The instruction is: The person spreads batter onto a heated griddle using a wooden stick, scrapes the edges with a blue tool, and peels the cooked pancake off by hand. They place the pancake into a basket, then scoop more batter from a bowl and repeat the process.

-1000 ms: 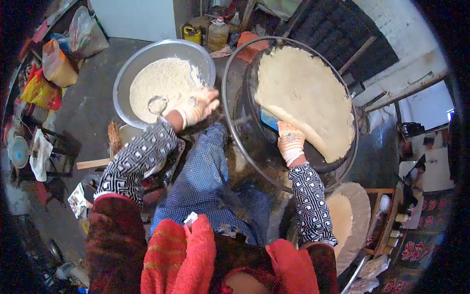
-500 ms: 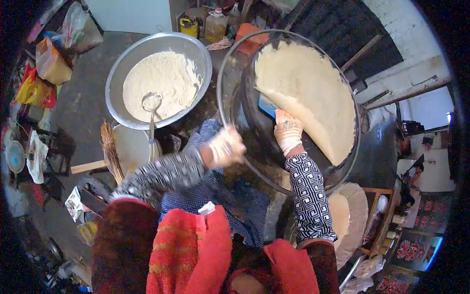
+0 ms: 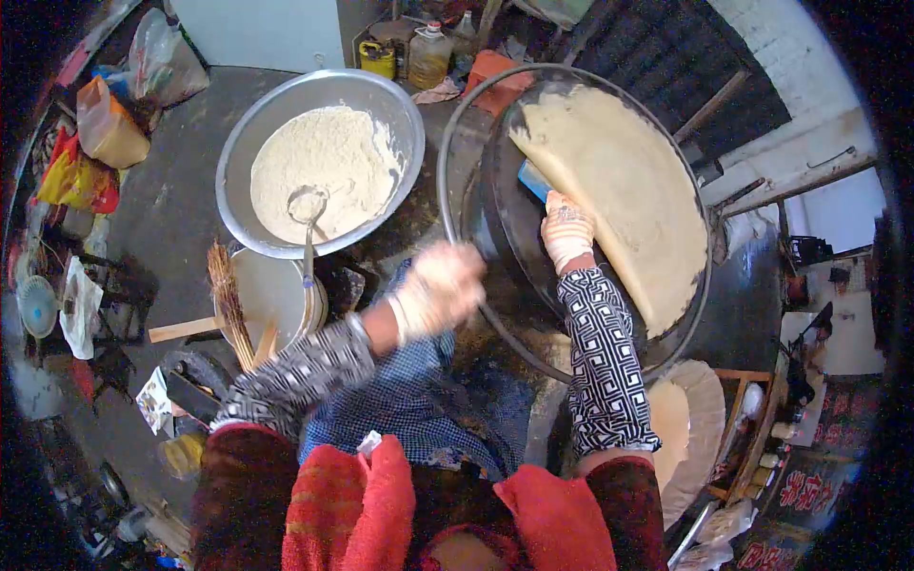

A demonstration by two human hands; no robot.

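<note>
A thin pale pancake (image 3: 628,181) lies on a round black griddle (image 3: 514,228), its left side peeled up along a slanting edge. My right hand (image 3: 568,230), in a whitish glove, is closed on a blue scraper (image 3: 535,181) at that edge. Beside the griddle's metal ring (image 3: 449,181), my left hand (image 3: 440,290), gloved too, is smeared by motion, and its fingers cannot be made out. A large metal basin (image 3: 225,181) at the upper left holds pale batter or flour (image 3: 314,162), with a ladle (image 3: 308,214) resting in it.
Below the basin stand a bucket (image 3: 319,305) and a straw brush (image 3: 228,295). At the back are a yellow container (image 3: 377,59) and an oil bottle (image 3: 430,55). A lined basket (image 3: 703,419) sits at the lower right, near a wooden frame (image 3: 738,438).
My right hand and the scraper have moved up along the pancake's edge, and more of its left side is peeled back. My left hand is still moving beside the ring. The whole view has shifted slightly.
</note>
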